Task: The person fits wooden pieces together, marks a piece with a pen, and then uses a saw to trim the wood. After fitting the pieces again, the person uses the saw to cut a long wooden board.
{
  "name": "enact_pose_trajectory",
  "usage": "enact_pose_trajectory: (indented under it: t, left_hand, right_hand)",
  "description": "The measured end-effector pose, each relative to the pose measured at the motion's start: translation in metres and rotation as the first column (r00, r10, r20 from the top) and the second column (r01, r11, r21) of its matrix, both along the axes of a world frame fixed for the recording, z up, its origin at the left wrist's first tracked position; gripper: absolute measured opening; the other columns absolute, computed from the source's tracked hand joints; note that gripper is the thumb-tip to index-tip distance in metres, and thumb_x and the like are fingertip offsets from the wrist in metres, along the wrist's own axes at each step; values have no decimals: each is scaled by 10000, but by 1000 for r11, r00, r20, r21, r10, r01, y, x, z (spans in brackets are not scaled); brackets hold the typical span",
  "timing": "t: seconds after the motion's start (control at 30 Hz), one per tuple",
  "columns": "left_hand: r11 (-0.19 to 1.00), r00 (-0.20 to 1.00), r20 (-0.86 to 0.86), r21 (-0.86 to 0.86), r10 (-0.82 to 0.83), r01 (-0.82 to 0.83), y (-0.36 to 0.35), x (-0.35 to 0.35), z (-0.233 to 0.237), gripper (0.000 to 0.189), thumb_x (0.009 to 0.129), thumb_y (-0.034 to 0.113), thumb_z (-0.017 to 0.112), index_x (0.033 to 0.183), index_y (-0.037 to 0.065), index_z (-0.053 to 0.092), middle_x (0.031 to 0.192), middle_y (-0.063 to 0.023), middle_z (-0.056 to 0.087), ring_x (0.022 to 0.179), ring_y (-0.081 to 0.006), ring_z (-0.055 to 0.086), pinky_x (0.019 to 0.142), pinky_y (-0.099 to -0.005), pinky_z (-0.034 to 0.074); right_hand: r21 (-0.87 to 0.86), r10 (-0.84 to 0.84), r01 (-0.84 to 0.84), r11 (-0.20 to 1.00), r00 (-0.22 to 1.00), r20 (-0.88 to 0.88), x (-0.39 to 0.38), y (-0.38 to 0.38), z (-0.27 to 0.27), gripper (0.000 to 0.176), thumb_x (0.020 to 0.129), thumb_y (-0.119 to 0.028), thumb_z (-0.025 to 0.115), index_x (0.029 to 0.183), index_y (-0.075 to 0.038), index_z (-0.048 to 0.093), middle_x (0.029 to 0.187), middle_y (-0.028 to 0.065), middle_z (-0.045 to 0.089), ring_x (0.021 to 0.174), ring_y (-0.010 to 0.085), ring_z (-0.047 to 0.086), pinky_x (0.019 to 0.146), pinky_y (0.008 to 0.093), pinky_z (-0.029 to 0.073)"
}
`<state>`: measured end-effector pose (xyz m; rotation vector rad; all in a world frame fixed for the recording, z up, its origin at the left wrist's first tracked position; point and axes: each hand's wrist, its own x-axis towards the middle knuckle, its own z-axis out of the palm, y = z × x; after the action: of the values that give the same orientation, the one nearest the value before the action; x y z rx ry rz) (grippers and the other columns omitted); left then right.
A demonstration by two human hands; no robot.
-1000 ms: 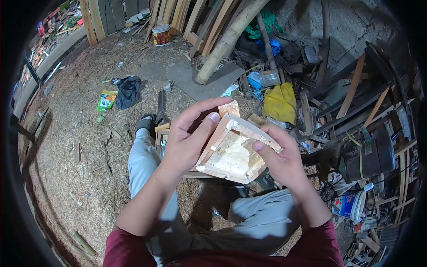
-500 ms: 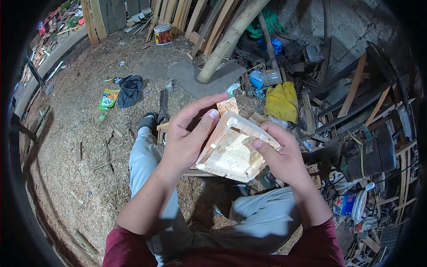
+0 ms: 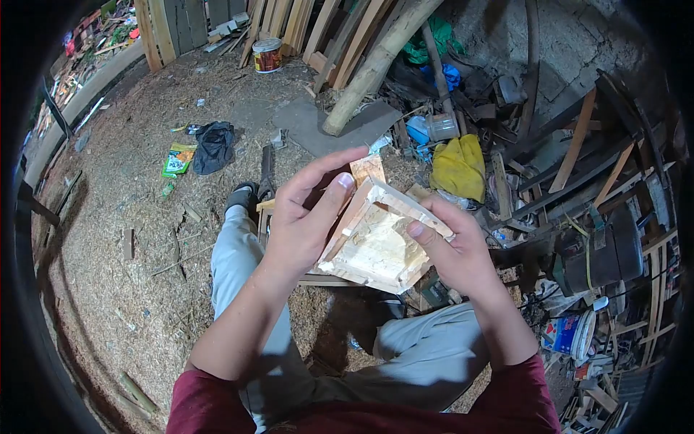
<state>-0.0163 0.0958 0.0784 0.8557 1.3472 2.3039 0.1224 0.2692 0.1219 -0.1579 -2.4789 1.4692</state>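
A small, shallow wooden box (image 3: pixel 376 249) with raised sides and a pale, rough inner face is tilted up over my lap. My right hand (image 3: pixel 463 249) grips its right side, thumb on the inner edge and fingers behind. My left hand (image 3: pixel 300 217) is closed at the upper left side of the box, thumb and fingers around a small tan piece that looks like sandpaper (image 3: pixel 369 168). This piece sticks up past the box's top corner. The left fingers' far side is partly hidden behind the box.
Below the box, a wooden stool or bench edge (image 3: pixel 329 279) shows between my legs. Wood shavings (image 3: pixel 144 267) cover the ground. A black bag (image 3: pixel 213 148), a green packet (image 3: pixel 178 160) and a yellow cloth (image 3: pixel 459 168) lie ahead. A slanted pole (image 3: pixel 379 65) and scrap frames (image 3: pixel 578 137) stand beyond.
The box and both hands have shifted very slightly up and to the left. Both holds stay the same.
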Motion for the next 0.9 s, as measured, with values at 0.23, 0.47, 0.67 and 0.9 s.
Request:
enact_pose_trajectory:
  t: [0.23,0.47,0.67,0.9]
  left_hand:
    - [1000,1000,2,12,12,-12,1,0,1,315,1058,96,564,1357,29,634,1218,-49,688,1065,-80,624,933,-255,507]
    - [1000,1000,17,5,1,-1,1,-1,1,321,1052,72,554,1360,27,629,1220,-51,686,1059,-79,627,921,-253,512]
    - [1000,1000,-10,17,4,-4,2,-1,-1,307,1050,66,550,1342,24,637,1200,-46,688,1037,-76,628,902,-248,513]
    - [1000,999,-41,-11,-5,5,2,0,-1,297,1048,74,556,1328,33,645,1152,-43,689,1023,-76,630,890,-247,515]
  right_hand:
    - [-9,-6,6,1000,1000,-2,-2,-2,-1,212,1003,-204,693,1024,2,651,869,38,637,855,75,578,759,271,485]
    - [-21,-2,2,1000,1000,12,-2,-1,-1,215,1004,-211,691,1014,1,654,849,32,637,836,67,575,744,268,481]
    - [6,-14,14,1000,1000,-13,-2,-1,-3,210,1000,-204,696,1011,3,657,841,30,636,823,66,571,732,267,478]
    - [-11,-32,31,999,998,-52,-1,-2,-4,195,994,-183,704,1013,5,658,841,29,637,814,66,568,720,265,476]
